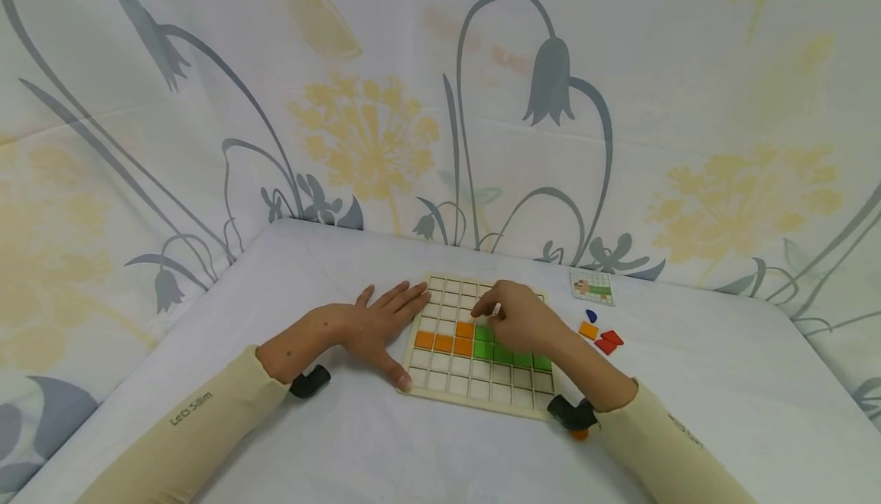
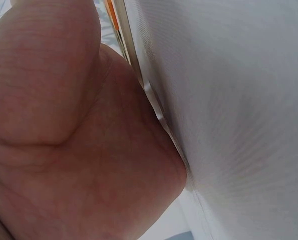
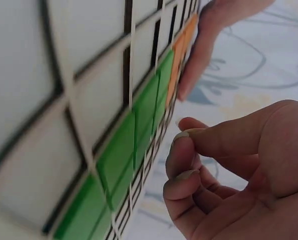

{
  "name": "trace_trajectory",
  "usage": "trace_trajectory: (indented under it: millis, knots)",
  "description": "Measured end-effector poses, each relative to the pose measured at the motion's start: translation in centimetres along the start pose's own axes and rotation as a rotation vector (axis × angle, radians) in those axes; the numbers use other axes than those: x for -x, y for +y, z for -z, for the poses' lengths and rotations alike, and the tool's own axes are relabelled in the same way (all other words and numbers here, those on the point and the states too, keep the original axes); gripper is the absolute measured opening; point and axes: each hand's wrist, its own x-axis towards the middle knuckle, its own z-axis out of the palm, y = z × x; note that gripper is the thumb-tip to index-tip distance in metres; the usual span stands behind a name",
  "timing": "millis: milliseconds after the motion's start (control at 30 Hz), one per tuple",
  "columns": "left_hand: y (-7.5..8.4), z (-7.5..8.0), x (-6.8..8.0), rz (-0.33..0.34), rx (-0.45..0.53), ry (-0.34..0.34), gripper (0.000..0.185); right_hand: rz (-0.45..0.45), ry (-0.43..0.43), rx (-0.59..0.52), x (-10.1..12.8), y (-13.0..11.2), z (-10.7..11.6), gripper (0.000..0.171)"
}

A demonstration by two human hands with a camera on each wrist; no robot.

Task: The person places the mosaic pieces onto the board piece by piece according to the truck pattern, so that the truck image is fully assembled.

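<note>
A wooden grid board (image 1: 449, 389) with square cells lies on the white table. Several orange tiles (image 1: 443, 343) and a green block of tiles (image 1: 502, 352) fill some of its cells. My left hand (image 1: 385, 328) rests with fingers spread at the board's left edge, thumb on the near corner. In the left wrist view its palm (image 2: 88, 140) lies beside the board's rim. Above the board's middle is my right hand (image 1: 523, 317), fingers curled and thumb meeting a fingertip. The right wrist view shows these fingertips (image 3: 181, 150) apart from the board, with no piece visible between them.
Right of the board lie a blue piece (image 1: 591, 316), an orange square (image 1: 588, 330) and red pieces (image 1: 609, 340). A picture card (image 1: 592, 287) lies behind them. Another orange piece (image 1: 580, 434) shows under the right wrist. A patterned curtain (image 1: 413, 106) hangs behind the table.
</note>
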Motion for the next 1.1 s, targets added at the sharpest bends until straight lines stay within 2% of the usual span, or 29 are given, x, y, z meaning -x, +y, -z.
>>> trace_trajectory:
  millis: [133, 333, 433, 567, 767, 1100]
  knots:
    - [-0.1, -0.1, -0.1, -0.004, 0.002, 0.0, 0.139, -0.014, 0.043, -0.003, 1.3, 2.0, 1.8, 0.02]
    - [-0.2, -0.1, -0.1, 0.008, 0.004, -0.006, 0.14, -0.085, 0.106, 0.091, 2.8, 6.3, 4.9, 0.012]
    - [-0.3, -0.2, -0.1, 0.003, 0.013, -0.005, 0.14, -0.124, 0.079, 0.135, 3.5, 8.2, 6.4, 0.012]
    - [-0.2, -0.2, 0.0, -0.008, 0.017, 0.002, 0.14, -0.169, 0.005, 0.13, 4.4, 9.8, 7.7, 0.013]
    - [-0.1, -0.2, -0.1, 0.009, 0.007, 0.005, 0.141, -0.257, -0.077, 0.119, 4.8, 10.5, 8.0, 0.013]
    - [-0.1, -0.1, 0.0, -0.002, 0.012, 0.006, 0.14, -0.256, -0.098, 0.143, 4.7, 9.9, 7.5, 0.017]
